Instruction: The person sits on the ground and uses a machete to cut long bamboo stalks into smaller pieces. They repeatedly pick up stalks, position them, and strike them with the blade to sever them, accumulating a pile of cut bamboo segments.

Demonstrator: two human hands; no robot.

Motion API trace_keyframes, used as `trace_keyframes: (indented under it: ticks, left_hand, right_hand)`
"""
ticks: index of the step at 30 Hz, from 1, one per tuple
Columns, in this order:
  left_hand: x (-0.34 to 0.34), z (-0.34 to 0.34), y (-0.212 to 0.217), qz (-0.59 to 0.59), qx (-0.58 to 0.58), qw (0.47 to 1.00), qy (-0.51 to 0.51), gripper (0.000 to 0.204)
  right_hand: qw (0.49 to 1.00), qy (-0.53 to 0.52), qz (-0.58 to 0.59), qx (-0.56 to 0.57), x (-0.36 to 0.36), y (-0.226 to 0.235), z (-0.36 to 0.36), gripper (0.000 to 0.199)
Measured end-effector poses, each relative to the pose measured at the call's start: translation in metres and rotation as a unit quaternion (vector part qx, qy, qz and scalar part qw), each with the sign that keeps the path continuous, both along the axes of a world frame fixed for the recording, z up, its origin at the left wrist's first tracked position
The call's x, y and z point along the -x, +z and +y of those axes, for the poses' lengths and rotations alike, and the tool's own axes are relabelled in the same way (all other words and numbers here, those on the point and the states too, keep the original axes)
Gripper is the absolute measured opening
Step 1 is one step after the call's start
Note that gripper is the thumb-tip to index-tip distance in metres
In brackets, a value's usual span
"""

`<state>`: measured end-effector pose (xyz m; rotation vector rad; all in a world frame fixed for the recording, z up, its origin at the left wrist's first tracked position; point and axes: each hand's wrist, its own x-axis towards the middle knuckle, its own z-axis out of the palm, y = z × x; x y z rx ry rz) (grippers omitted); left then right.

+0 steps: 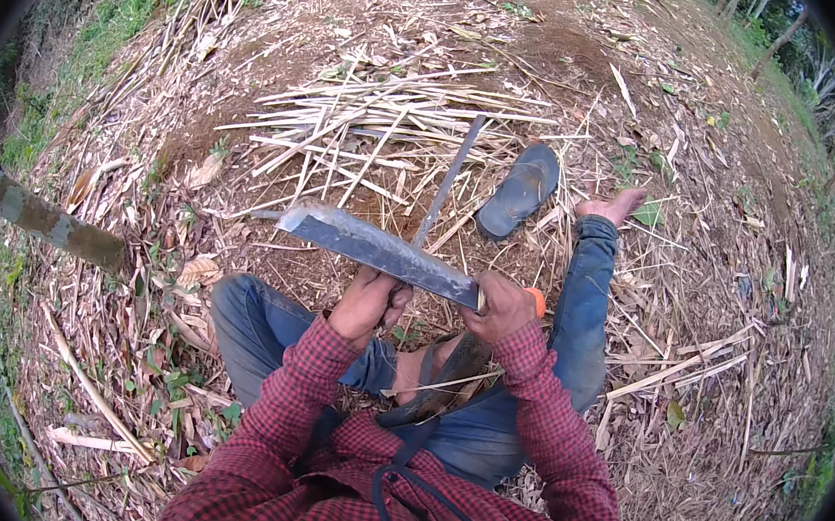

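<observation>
A wide machete [378, 255] with a dark face and a pale upper edge lies crosswise in front of me. My right hand [505, 308] is closed around its handle, whose orange end [536, 302] shows beside the fingers. My left hand [370, 302] is closed just below the blade, with the fingers curled. A narrow dark strip [454, 171] slants up and away from behind the blade. Its line runs down to my left hand, which appears to grip it; the blade hides the near part. I cannot tell what the strip is made of.
Split pale sticks [350, 123] lie in a loose pile ahead. A dark sandal [520, 190] rests by my stretched bare foot [612, 207]. A thin trunk [40, 214] juts in at left. More split sticks [684, 362] lie at right on littered ground.
</observation>
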<state>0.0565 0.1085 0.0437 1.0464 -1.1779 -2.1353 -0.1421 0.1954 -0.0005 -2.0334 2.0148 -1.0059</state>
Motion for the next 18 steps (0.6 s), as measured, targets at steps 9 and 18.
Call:
trace_keyframes:
  ticks: [9,18]
  left_hand:
    - [0.002,0.018,0.026,0.024,-0.052,0.997,-0.048,0.029]
    - [0.021,0.026,0.052,0.061,-0.053,0.994,-0.073,0.024]
  right_hand:
    - [0.993,0.039,0.095,0.062,0.038,0.028,-0.009,0.039]
    - [0.981,-0.015,0.161,0.105,0.084,0.038,-0.003,0.039]
